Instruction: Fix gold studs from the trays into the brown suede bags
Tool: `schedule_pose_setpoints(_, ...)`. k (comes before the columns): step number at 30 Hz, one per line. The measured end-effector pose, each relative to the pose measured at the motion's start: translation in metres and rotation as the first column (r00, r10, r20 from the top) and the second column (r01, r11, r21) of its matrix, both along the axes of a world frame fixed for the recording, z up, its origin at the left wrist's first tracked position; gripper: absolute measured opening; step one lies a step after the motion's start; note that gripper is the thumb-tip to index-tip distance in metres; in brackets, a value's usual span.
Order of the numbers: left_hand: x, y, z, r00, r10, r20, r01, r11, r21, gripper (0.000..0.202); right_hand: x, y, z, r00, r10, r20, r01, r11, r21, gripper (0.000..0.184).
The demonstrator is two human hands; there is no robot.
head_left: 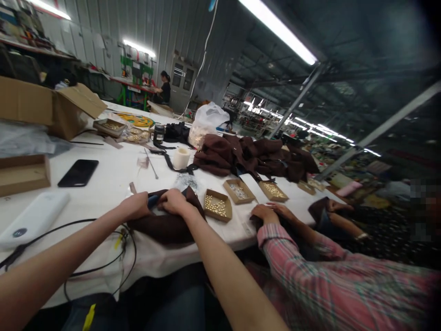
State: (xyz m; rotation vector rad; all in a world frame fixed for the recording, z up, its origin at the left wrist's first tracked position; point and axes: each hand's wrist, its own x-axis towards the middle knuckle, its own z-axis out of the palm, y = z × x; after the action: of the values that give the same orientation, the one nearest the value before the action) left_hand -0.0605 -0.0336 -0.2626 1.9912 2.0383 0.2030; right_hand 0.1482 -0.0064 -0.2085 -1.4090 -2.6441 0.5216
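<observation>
My left hand (135, 205) and my right hand (175, 201) rest close together on a piece of dark brown fabric (165, 225) at the near edge of the white table (113, 179). Both hands are closed. A dark blue tool (152, 200) shows between them, its handle in my left fist. My right hand pinches the brown fabric beside the tool's tip. Just right of my right hand sits a small cardboard tray of gold studs (217, 205).
Two more stud trays (239, 191) (274, 190), a heap of brown fabric (251, 156), a white tape roll (181, 158), a black phone (78, 173), a white power bank (32, 218) with black cables and cardboard boxes (51, 108) lie about. A person in a plaid sleeve (310, 271) works at my right.
</observation>
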Motion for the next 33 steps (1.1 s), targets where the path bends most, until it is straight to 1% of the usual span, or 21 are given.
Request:
schedule_pose_setpoints(2,-0.001,-0.002,0.002,1.000,-0.015,-0.012,0.015,1.000,-0.004,0.076,-0.003,-0.002,0.001,1.000,-0.011,0.010,0.011,1.000,0.001,0.029)
schedule_pose_setpoints(5,0.000,-0.005,0.005,1.000,-0.021,-0.020,0.021,1.000,0.014,0.073,-0.006,-0.008,0.002,0.999,-0.038,0.020,0.037,0.998,0.043,0.027)
schedule_pose_setpoints(9,0.002,-0.006,0.006,1.000,-0.012,-0.014,0.013,1.000,0.024,0.079,-0.005,-0.018,-0.001,0.998,-0.053,0.026,0.051,0.994,0.092,0.028)
schedule_pose_setpoints(13,0.003,-0.007,0.006,1.000,-0.013,-0.013,0.014,0.999,0.043,0.078,-0.001,-0.024,-0.006,0.999,-0.037,-0.001,0.036,0.995,0.097,0.028)
schedule_pose_setpoints(16,0.003,-0.007,0.007,1.000,-0.015,-0.019,0.016,0.999,0.044,0.077,-0.001,-0.021,-0.007,0.999,-0.025,-0.031,0.027,0.997,0.074,0.030)
schedule_pose_setpoints(22,0.002,-0.009,0.007,1.000,-0.026,-0.011,0.026,0.998,0.052,0.076,-0.011,-0.012,0.000,0.997,-0.071,-0.014,0.071,0.997,0.025,0.026)
schedule_pose_setpoints(28,-0.001,-0.009,0.004,0.999,-0.037,0.010,0.037,0.997,0.066,0.076,-0.020,-0.013,0.005,0.991,-0.126,0.039,0.125,0.992,0.016,0.024)
schedule_pose_setpoints(31,-0.001,-0.009,0.004,0.999,-0.046,0.016,0.045,0.996,0.076,0.072,-0.026,-0.014,0.008,0.984,-0.161,0.075,0.159,0.987,0.033,0.024)
schedule_pose_setpoints(33,0.000,-0.012,0.005,0.998,-0.060,0.026,0.057,0.994,0.090,0.066,-0.031,-0.015,0.011,0.971,-0.214,0.106,0.207,0.975,0.078,0.026)
